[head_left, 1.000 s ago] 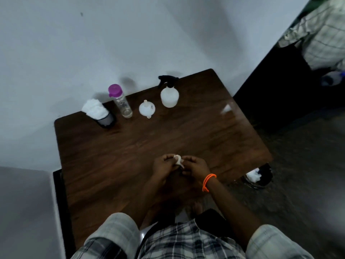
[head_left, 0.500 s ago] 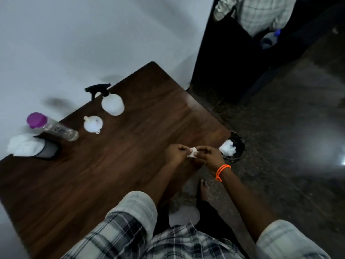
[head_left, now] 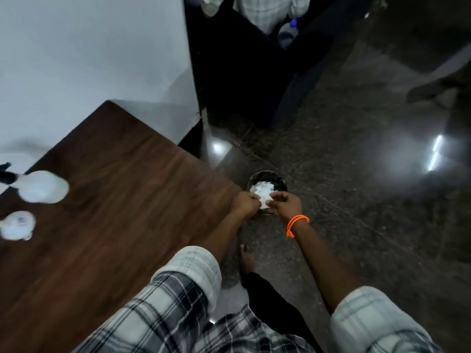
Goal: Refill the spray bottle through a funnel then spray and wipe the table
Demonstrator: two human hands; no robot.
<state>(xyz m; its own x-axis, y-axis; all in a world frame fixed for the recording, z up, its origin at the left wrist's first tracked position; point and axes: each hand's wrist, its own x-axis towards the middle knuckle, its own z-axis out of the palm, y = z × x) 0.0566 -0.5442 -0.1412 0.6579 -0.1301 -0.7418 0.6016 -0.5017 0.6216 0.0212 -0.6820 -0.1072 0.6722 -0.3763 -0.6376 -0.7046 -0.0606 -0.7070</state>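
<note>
My left hand and my right hand are held together just past the right edge of the brown wooden table, both pinching a small crumpled white tissue. They hover right above a dark round bin on the floor that holds white crumpled tissue. An orange band circles my right wrist. The white spray bottle with its black trigger head stands at the table's far left, blurred. The white funnel lies nearer to me beside it.
A white wall runs behind the table. A dark partition stands beyond the bin, with another person in a checked shirt behind it. The floor is dark speckled stone with glare spots. My bare foot is beside the table.
The view swung right and my hands carried the tissue from over the table edge to above the floor bin. The purple-capped bottle and the tissue holder left the view.
</note>
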